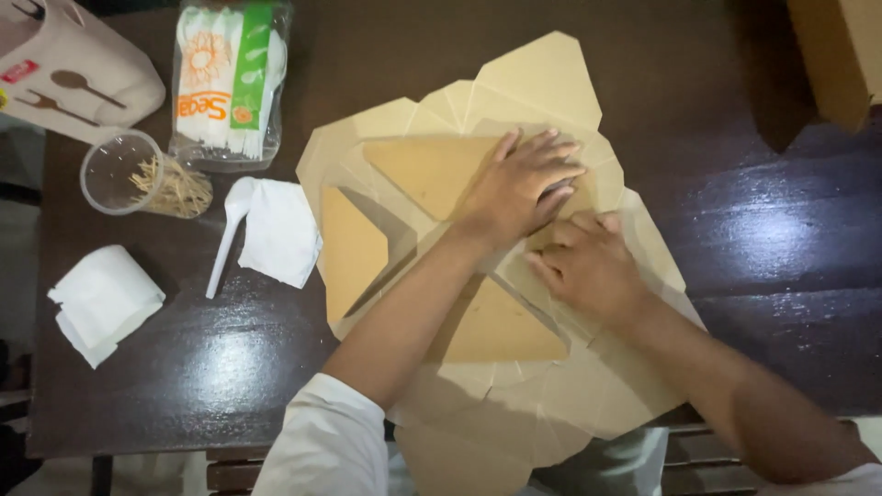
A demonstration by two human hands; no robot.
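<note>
Dark wood table (753, 248), glossy, fills most of view.

Flattened kraft cardboard box blank (404, 174), approx centre, spreads from 12 o'clock down to 6 o'clock where it overhangs the near table edge. Several triangular flaps folded inward, darker brown faces showing at 9, 11 and 6 o'clock of the blank's middle.

Left hand (520, 186): arm crosses up from 7 o'clock, white sleeve at bottom. Palm down, flat on the blank just right of its centre, fingers extended & slightly spread, pointing to 2 o'clock. Pressing, not gripping anything.

Right hand (588, 266): arm in from 4 o'clock. Sits at 5 o'clock of left hand, touching or almost touching it. Fingers curled on a flap edge of the blank; whether they pinch the edge or only press it, cannot tell.

Cardboard carton (831, 55), corner only, at 1-2 o'clock of frame, well apart from hands.

Beige plastic cutlery holder (69, 69), 10 o'clock corner, spoon/fork icons on its side.

Clear bag of white plastic cutlery (230, 83), 11 o'clock, just right of holder.

White napkin stack (103, 301), 9 o'clock, near left table edge.

Loose white napkin (280, 230), just left of the blank, touching its edge.

Clear plastic cup w/ toothpicks (138, 174), lying on its side below the holder.

White plastic spoon (228, 234), beside loose napkin, bowl up towards 12.
</note>
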